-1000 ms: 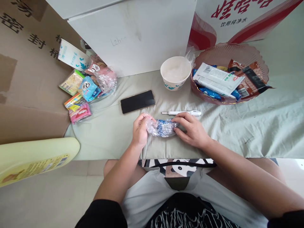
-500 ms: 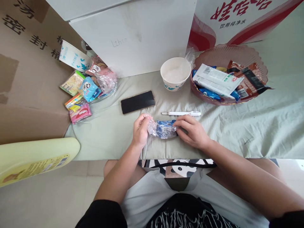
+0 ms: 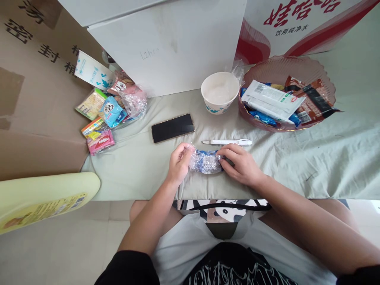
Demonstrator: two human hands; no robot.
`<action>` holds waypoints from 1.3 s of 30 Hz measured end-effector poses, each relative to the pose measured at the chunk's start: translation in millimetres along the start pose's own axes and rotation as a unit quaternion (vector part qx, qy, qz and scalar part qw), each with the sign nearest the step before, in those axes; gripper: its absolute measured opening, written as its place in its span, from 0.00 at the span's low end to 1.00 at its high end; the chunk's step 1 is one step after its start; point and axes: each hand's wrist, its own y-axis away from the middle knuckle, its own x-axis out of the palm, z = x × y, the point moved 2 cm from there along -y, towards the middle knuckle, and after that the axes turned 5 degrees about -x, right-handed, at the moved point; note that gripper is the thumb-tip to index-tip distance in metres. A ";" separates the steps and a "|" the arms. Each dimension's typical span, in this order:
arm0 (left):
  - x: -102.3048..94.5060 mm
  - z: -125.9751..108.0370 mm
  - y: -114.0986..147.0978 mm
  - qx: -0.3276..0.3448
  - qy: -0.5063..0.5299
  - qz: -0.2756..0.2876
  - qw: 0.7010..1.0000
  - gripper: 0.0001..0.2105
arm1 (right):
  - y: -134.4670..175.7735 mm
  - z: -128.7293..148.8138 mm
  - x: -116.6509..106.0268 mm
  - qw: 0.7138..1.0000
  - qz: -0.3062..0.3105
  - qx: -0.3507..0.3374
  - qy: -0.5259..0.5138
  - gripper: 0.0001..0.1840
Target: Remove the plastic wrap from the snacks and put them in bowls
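Observation:
Near the table's front edge lies a blue packet wrapped in clear crinkled plastic (image 3: pixel 205 162). My left hand (image 3: pixel 179 161) pinches the plastic at the packet's left end. At the right end, the closed fingers of my right hand (image 3: pixel 239 164) grip the packet and its wrap. What exactly is inside the wrap cannot be made out. Just beyond the packet a white pen-like tool (image 3: pixel 227 142) lies flat. A dark-screened phone (image 3: pixel 172 128) rests farther left.
A white paper bowl (image 3: pixel 219 95) stands behind the pen-like tool. To its right, a pink ribbed basket (image 3: pixel 322 73) holds several snack packets. Several small snack packs (image 3: pixel 111 111) and a tipped paper cup (image 3: pixel 93 71) lie left. White boxes (image 3: pixel 178 51) line the back.
My left hand has moved slightly right, toward the packet. The clear plastic now covers more of the blue packet. My right hand has barely moved.

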 end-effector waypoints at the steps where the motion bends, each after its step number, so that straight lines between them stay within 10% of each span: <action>1: -0.2 0.0 0.3 0.000 -0.006 0.000 1.000 0.16 | 0.2 -0.3 0.2 1.000 0.002 0.003 0.000 0.10; 24: 3.2 -5.6 3.5 -0.010 -0.045 0.022 0.999 0.17 | -0.6 -1.7 2.1 1.000 0.008 0.000 0.012 0.11; 39: -16.7 2.6 -11.6 0.085 0.064 -0.181 0.978 0.12 | -0.8 0.4 -5.6 0.992 -0.083 -0.090 0.008 0.09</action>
